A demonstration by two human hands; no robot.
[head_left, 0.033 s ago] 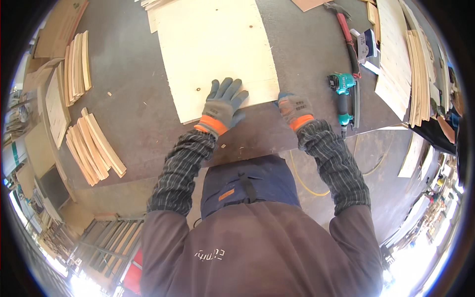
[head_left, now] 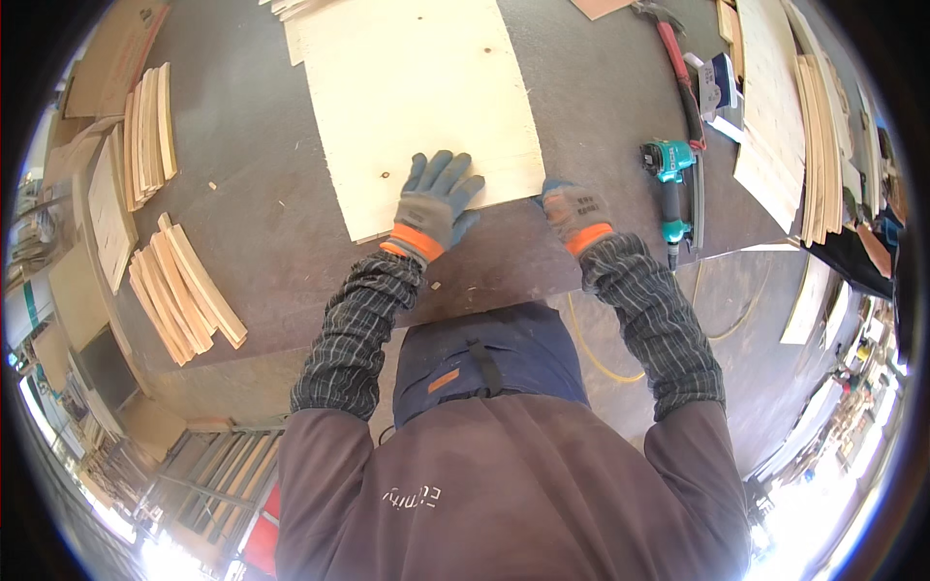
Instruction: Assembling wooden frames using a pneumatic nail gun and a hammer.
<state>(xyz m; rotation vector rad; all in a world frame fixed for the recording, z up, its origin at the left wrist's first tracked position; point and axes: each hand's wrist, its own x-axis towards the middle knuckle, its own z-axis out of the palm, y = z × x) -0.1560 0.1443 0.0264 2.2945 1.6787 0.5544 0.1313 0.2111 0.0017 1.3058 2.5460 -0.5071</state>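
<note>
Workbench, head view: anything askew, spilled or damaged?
Mildly: the lower-left wood strips lie fanned out, less tidy than the stack beyond them, and small wood chips litter the workbench. The pale wood sheet shows dark knots, but no obvious break.

Far end of plywood sheet is cut off by the top edge, same for the brown panel; left hand covers part of the sheet's near edge, palm side not visible. Right hand's fingertips are mostly out of sight by the sheet's corner, can't tell if gripping or just touching. Clutter at right rim blurred, pale specks on table too small to identify.
</note>
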